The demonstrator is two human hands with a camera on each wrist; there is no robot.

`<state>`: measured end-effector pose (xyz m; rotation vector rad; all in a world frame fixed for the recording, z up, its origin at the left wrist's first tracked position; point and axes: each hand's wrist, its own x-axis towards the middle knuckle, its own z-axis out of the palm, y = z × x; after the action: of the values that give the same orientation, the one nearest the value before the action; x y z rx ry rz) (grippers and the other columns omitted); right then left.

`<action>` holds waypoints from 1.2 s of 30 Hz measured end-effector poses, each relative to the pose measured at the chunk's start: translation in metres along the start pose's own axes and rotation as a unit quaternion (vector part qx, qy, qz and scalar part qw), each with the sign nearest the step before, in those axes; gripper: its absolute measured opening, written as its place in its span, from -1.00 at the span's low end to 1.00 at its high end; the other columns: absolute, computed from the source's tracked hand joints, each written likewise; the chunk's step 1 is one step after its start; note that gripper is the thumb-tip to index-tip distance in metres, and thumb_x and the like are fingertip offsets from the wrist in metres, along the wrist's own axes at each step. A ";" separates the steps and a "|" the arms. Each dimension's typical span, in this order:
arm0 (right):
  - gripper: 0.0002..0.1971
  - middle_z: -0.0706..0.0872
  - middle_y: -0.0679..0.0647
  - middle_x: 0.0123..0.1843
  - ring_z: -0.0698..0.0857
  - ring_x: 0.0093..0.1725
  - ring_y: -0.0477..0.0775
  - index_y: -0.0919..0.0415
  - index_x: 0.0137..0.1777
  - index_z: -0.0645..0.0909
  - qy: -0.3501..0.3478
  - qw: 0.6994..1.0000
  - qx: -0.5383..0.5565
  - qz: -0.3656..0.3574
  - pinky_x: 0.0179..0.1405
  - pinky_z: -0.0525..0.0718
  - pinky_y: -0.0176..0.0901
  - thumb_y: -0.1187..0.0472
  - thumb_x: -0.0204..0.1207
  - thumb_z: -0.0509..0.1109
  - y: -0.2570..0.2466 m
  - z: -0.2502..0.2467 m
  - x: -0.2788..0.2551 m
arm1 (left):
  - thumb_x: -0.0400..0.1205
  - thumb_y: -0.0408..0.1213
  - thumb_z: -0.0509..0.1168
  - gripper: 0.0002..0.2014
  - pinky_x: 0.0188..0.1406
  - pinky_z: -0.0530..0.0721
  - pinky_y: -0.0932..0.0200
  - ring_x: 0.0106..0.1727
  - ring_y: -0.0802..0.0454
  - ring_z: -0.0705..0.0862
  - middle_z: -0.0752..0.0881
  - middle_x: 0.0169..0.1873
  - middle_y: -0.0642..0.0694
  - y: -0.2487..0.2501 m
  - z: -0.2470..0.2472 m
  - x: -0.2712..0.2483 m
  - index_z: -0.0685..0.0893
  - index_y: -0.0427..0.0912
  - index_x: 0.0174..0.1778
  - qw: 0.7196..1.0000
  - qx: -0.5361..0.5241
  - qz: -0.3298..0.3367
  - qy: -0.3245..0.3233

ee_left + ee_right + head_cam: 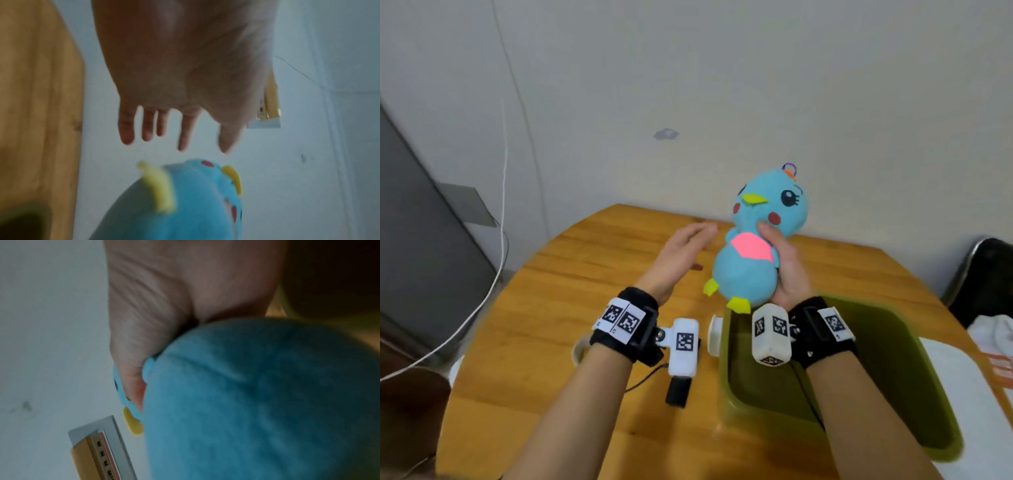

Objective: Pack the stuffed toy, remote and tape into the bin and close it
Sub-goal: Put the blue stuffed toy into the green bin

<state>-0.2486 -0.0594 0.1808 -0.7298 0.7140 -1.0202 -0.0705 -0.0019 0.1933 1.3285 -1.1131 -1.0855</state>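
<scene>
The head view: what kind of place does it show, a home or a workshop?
Probably a room in a home. A round wooden table stands against a plain white wall; the right hand holds a blue plush bird toy above an olive-green plastic bin.

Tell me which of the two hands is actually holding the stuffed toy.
The right hand: its thumb and fingers wrap the blue stuffed toy above the green bin. The left hand is spread open, apart from it.

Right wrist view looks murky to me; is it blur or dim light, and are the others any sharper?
Right wrist: dim and soft, the stuffed toy fills it. Left wrist: motion-blurred around the left hand. Head: sharpest, edges smeared.
</scene>
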 end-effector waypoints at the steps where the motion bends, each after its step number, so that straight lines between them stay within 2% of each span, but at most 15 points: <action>1: -0.26 0.72 0.42 0.35 0.75 0.16 0.38 0.36 0.50 0.56 0.014 0.999 -0.037 -0.024 0.17 0.71 0.36 0.07 0.35 0.66 -0.008 -0.012 -0.004 | 0.64 0.02 0.27 -0.64 -0.07 0.66 0.14 0.12 0.07 0.68 0.68 0.30 -0.07 -0.003 0.008 0.005 0.71 -0.05 0.28 0.998 -0.029 -0.046 0.037; 4: -0.38 0.84 0.26 0.19 0.84 0.02 0.29 0.25 0.39 0.61 0.042 0.978 -0.193 -0.065 0.03 0.80 0.29 0.16 0.31 0.65 -0.032 -0.055 -0.015 | 0.66 -0.09 0.23 -0.78 -0.05 0.59 0.05 -0.01 -0.03 0.67 0.78 0.13 -0.11 -0.022 0.032 0.015 0.69 -0.07 0.11 0.975 -0.097 -0.185 0.069; 8: -0.25 0.84 -0.02 0.20 0.85 0.10 0.09 -0.10 0.44 0.52 -0.018 0.905 -0.421 -0.051 -0.01 0.80 0.04 0.10 0.24 0.75 -0.051 -0.112 -0.028 | 0.72 -0.10 0.13 -0.71 0.33 0.43 -0.09 0.28 -0.15 0.55 0.65 0.22 -0.15 -0.048 0.068 0.024 0.58 -0.11 0.27 0.952 -0.077 -0.292 0.040; 10: -0.12 0.79 -0.15 0.24 0.80 0.17 -0.05 -0.28 0.50 0.42 -0.052 0.860 -0.507 -0.025 0.14 0.76 -0.01 0.01 0.20 0.77 -0.051 -0.138 -0.032 | 0.72 -0.15 0.13 -0.78 0.12 0.55 0.01 0.08 -0.14 0.61 0.68 0.05 -0.18 -0.055 0.088 0.024 0.59 -0.17 0.10 0.943 -0.087 -0.320 0.044; 12: -0.04 0.75 -0.21 0.25 0.77 0.18 -0.10 -0.39 0.54 0.32 -0.076 0.809 -0.583 -0.006 0.18 0.75 -0.02 -0.08 0.17 0.75 -0.049 -0.159 -0.033 | 0.71 -0.20 0.15 -0.75 -0.25 0.59 0.09 -0.31 -0.11 0.61 0.75 -0.37 -0.20 -0.061 0.104 0.024 0.62 -0.25 -0.19 0.930 -0.101 -0.351 0.052; 13: 0.00 0.74 -0.22 0.26 0.76 0.17 -0.10 -0.41 0.57 0.27 -0.085 0.785 -0.614 0.003 0.18 0.75 -0.01 -0.12 0.17 0.73 -0.047 -0.168 -0.032 | 0.70 -0.22 0.16 -0.71 -0.28 0.62 0.07 -0.39 -0.12 0.61 0.74 -0.51 -0.22 -0.065 0.110 0.025 0.63 -0.29 -0.25 0.926 -0.099 -0.360 0.057; 14: 0.03 0.73 -0.20 0.27 0.75 0.16 -0.07 -0.40 0.60 0.22 -0.095 0.761 -0.642 0.014 0.17 0.74 -0.01 -0.17 0.16 0.71 -0.044 -0.177 -0.031 | 0.70 -0.25 0.16 -0.71 -0.21 0.67 0.02 -0.40 -0.14 0.64 0.75 -0.51 -0.26 -0.068 0.115 0.027 0.66 -0.32 -0.23 0.926 -0.089 -0.362 0.064; 15: 0.05 0.72 -0.17 0.28 0.74 0.16 -0.03 -0.39 0.62 0.17 -0.109 0.733 -0.671 0.025 0.16 0.73 0.00 -0.23 0.16 0.68 -0.040 -0.183 -0.029 | 0.70 -0.30 0.15 -0.74 -0.10 0.69 -0.06 -0.35 -0.17 0.68 0.77 -0.40 -0.32 -0.073 0.117 0.028 0.69 -0.35 -0.13 0.929 -0.074 -0.356 0.072; 17: 0.05 0.71 -0.11 0.28 0.73 0.14 0.04 -0.36 0.63 0.11 -0.148 0.668 -0.729 0.036 0.10 0.72 0.04 -0.30 0.17 0.61 -0.030 -0.194 -0.024 | 0.71 -0.44 0.08 -0.67 0.03 0.74 -0.18 -0.19 -0.26 0.75 0.78 -0.10 -0.42 -0.080 0.118 0.031 0.64 -0.30 0.31 0.936 -0.050 -0.335 0.092; 19: 0.02 0.73 -0.05 0.27 0.75 0.13 0.11 -0.31 0.64 0.10 -0.185 0.602 -0.776 0.031 0.06 0.73 0.07 -0.32 0.22 0.57 -0.019 -0.205 -0.016 | 0.75 -0.51 0.02 -0.51 -0.10 0.78 -0.16 -0.16 -0.27 0.76 0.77 -0.05 -0.40 -0.084 0.119 0.030 0.43 -0.13 0.60 0.939 -0.051 -0.325 0.099; 22: 0.00 0.73 0.07 0.26 0.75 0.14 0.21 -0.19 0.68 0.10 -0.235 0.523 -0.819 0.026 0.00 0.74 0.07 -0.29 0.30 0.54 0.000 -0.213 -0.004 | 0.78 -0.49 0.01 -0.49 -0.34 0.78 -0.02 -0.34 -0.20 0.76 0.77 -0.19 -0.31 -0.090 0.116 0.028 0.34 -0.09 0.67 0.938 -0.066 -0.322 0.107; 24: -0.01 0.70 0.14 0.25 0.75 0.13 0.27 -0.16 0.70 0.08 -0.258 0.484 -0.836 0.021 0.00 0.74 0.08 -0.25 0.35 0.52 0.015 -0.214 0.005 | 0.79 -0.47 -0.01 -0.49 -0.22 0.77 -0.08 -0.26 -0.22 0.75 0.76 -0.13 -0.32 -0.094 0.117 0.030 0.31 -0.06 0.68 0.939 -0.066 -0.318 0.110; 29: -0.08 0.62 0.26 0.36 0.73 0.21 0.35 -0.07 0.76 0.00 -0.248 0.436 -0.865 -0.036 0.04 0.68 0.09 -0.23 0.50 0.39 0.060 -0.208 0.020 | 0.79 -0.46 0.01 -0.49 -0.05 0.73 -0.14 -0.19 -0.24 0.74 0.77 -0.09 -0.32 -0.100 0.121 0.032 0.36 -0.04 0.67 0.940 -0.073 -0.307 0.130; 33: -0.14 0.55 0.29 0.44 0.70 0.26 0.37 -0.04 0.78 -0.03 -0.219 0.402 -0.889 -0.012 0.13 0.65 0.15 -0.04 0.60 0.38 0.089 -0.214 0.026 | 0.79 -0.45 0.03 -0.51 -0.42 0.78 0.09 -0.34 -0.14 0.78 0.77 -0.14 -0.28 -0.101 0.120 0.029 0.40 -0.08 0.65 0.939 -0.084 -0.302 0.140; 36: -0.15 0.52 0.31 0.47 0.68 0.28 0.39 -0.05 0.79 -0.05 -0.201 0.420 -0.885 -0.002 0.21 0.61 0.18 0.03 0.62 0.37 0.097 -0.222 0.025 | 0.79 -0.44 0.04 -0.54 -0.49 0.74 0.15 -0.42 -0.08 0.75 0.77 -0.18 -0.24 -0.100 0.123 0.029 0.45 -0.10 0.62 0.940 -0.063 -0.299 0.154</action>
<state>-0.3714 -0.0935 -0.0268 -2.6819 1.1913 0.4745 -0.1826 -0.0476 0.0872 1.7140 -0.3998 -1.2932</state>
